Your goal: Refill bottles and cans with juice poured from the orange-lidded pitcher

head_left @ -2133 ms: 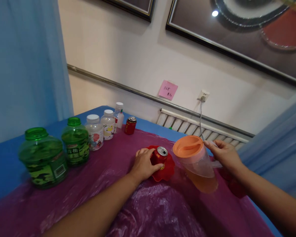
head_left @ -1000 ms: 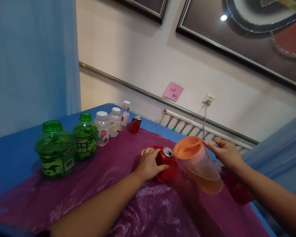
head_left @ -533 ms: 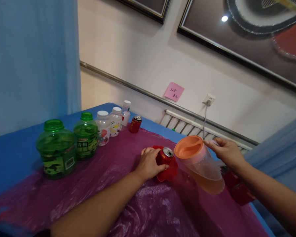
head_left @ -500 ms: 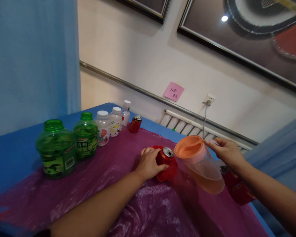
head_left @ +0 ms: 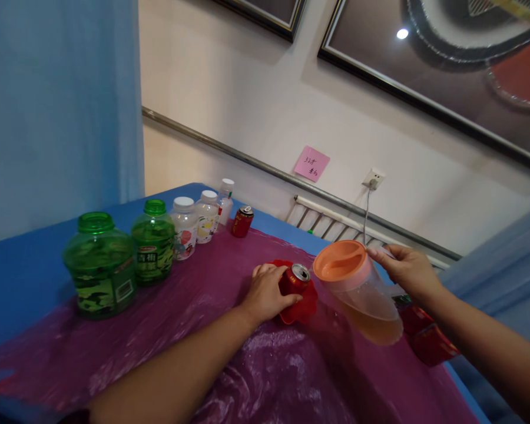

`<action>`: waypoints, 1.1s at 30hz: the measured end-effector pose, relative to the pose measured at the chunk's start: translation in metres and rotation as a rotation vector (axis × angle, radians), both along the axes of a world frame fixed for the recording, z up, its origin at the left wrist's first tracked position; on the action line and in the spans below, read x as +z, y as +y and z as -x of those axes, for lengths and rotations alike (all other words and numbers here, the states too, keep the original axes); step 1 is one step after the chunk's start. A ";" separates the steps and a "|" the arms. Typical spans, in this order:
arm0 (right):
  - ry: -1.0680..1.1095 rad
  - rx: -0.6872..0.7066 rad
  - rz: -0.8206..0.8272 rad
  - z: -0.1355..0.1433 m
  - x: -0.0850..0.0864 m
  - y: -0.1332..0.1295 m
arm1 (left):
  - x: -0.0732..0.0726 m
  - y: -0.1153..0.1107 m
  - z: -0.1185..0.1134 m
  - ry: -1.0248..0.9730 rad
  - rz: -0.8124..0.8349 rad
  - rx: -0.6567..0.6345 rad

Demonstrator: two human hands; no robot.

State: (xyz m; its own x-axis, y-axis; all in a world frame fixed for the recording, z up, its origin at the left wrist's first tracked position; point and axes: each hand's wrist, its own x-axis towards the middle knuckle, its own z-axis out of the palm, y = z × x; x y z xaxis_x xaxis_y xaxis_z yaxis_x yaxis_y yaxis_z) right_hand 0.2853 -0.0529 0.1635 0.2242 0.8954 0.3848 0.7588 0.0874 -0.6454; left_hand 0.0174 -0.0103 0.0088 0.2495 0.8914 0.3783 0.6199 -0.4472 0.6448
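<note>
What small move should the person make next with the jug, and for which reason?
Perhaps the right hand should tip the jug slightly further towards the red can that the left hand holds: its liquid seems to lie low, away from the orange lid.

We reach our bare left forearm point(head_left: 172, 371) diagonally inward, left hand point(head_left: 267, 292) cupped with thumb and fingers parted, while our right forearm point(head_left: 490, 347) slants in opposite, right hand point(head_left: 410, 272) clenched higher, thumb pointing left.
</note>
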 end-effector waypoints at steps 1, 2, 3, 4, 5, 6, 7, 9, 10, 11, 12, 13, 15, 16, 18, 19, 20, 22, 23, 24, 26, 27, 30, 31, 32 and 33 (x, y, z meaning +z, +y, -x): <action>0.001 -0.002 0.002 0.001 0.001 0.000 | 0.000 0.000 0.000 0.001 0.000 0.000; 0.006 -0.003 0.003 0.001 0.001 0.000 | 0.000 0.000 0.000 0.001 0.002 0.001; 0.016 -0.002 0.005 0.002 0.001 -0.001 | 0.000 0.000 0.000 0.001 0.003 0.000; 0.027 0.000 0.006 0.002 0.002 -0.001 | 0.000 0.000 0.000 0.002 0.006 0.000; 0.038 0.001 0.005 0.003 0.002 -0.002 | 0.000 0.000 0.000 0.003 0.011 -0.001; 0.046 0.002 0.005 0.004 0.003 -0.003 | 0.001 0.000 0.000 0.005 0.015 -0.001; 0.050 0.002 0.009 0.004 0.003 -0.003 | 0.001 0.000 0.000 0.006 0.020 -0.002; 0.046 -0.007 0.028 0.005 0.004 -0.005 | 0.002 0.000 0.001 0.008 0.026 0.000; 0.044 -0.013 0.044 0.005 0.005 -0.006 | 0.002 0.000 0.001 0.010 0.029 0.000; 0.044 -0.017 0.060 0.006 0.005 -0.006 | 0.002 0.000 0.001 0.013 0.030 0.001; 0.045 -0.021 0.072 0.005 0.006 -0.007 | 0.003 0.000 0.001 0.016 0.032 0.000; 0.045 -0.024 0.077 0.005 0.006 -0.007 | 0.003 0.000 0.001 0.019 0.033 -0.001; 0.042 -0.016 0.072 0.003 0.006 -0.006 | 0.003 0.000 0.002 0.019 0.034 -0.006; 0.036 -0.008 0.063 0.002 0.005 -0.005 | 0.003 0.000 0.002 0.018 0.033 -0.007; 0.023 0.004 0.047 0.000 0.005 -0.004 | 0.002 0.000 0.001 0.016 0.029 -0.007; 0.020 0.007 0.045 -0.001 0.004 -0.004 | 0.002 0.000 0.001 0.016 0.026 -0.006; 0.018 0.006 0.047 -0.002 0.004 -0.003 | 0.002 0.001 0.001 0.017 0.023 -0.005; 0.018 -0.004 0.056 -0.002 0.004 -0.003 | 0.001 0.001 0.001 0.018 0.018 0.001; 0.019 -0.007 0.059 -0.002 0.005 -0.004 | 0.001 0.001 0.001 0.019 0.017 0.003; 0.019 -0.007 0.061 -0.002 0.005 -0.004 | 0.001 0.001 0.001 0.020 0.018 0.003; 0.017 -0.004 0.057 -0.002 0.006 -0.004 | 0.001 0.001 0.001 0.018 0.022 -0.002; 0.016 -0.001 0.054 -0.002 0.006 -0.004 | 0.002 0.001 0.001 0.018 0.025 -0.005; 0.011 0.003 0.039 -0.002 0.006 -0.005 | 0.002 0.001 0.001 0.021 0.032 -0.008; 0.011 0.004 0.037 -0.002 0.006 -0.005 | 0.002 0.001 0.001 0.023 0.032 -0.006; 0.013 0.004 0.036 -0.003 0.006 -0.005 | 0.002 0.001 0.001 0.024 0.032 -0.005; 0.015 0.004 0.037 -0.003 0.006 -0.005 | 0.002 0.001 0.001 0.025 0.030 -0.003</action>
